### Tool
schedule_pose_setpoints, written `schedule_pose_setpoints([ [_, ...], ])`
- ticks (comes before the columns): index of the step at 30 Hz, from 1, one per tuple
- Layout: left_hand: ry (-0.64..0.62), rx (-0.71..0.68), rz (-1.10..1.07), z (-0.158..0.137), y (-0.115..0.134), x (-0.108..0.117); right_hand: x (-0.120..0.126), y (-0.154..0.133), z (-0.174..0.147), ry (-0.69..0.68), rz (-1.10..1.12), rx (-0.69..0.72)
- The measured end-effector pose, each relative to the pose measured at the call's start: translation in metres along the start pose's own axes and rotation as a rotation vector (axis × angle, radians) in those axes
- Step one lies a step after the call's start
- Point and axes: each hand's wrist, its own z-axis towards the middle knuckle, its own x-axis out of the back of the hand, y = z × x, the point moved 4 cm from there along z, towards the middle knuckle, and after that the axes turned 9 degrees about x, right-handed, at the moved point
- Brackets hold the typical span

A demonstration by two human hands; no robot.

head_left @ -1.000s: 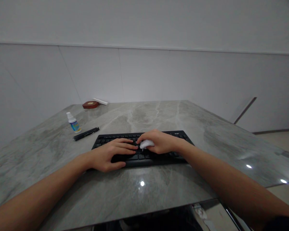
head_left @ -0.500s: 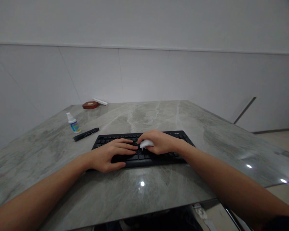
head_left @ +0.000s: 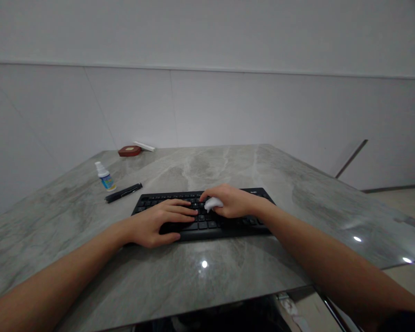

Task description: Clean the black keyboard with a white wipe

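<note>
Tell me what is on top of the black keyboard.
The left hand, fingers spread, lies over the left part of the black keyboard; the right hand, holding a white wad, is over its middle and right. The surface directly beneath both hands is covered.

Under you, tabletop (head_left: 210, 168): marble-look, polished, glossy, mirroring lights. Your keyboard (head_left: 224, 233): black plastic, mostly matt. Your wad (head_left: 213, 203): white, soft, tissue-like. Your bottle (head_left: 105, 178): smooth white plastic, printed label. Facing you, wall (head_left: 207, 108): smooth, matt.
</note>
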Motion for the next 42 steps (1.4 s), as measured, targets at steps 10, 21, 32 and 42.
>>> schedule_pose_setpoints([
  [10,0.003,0.002,-0.004,0.0002,0.0005,0.0,0.0011,-0.0021,0.0005,-0.022,0.021,-0.004],
  [21,0.011,-0.005,-0.01,-0.0005,0.0006,0.0001,0.001,-0.0005,0.0006,0.012,0.008,-0.015],
  [32,0.004,-0.002,-0.016,0.0005,0.0008,0.0005,-0.0007,-0.0064,0.0006,-0.022,0.025,0.032],
  [42,-0.015,0.015,0.004,-0.0007,-0.0007,-0.0009,-0.0041,-0.0046,0.0013,-0.008,0.063,0.082],
])
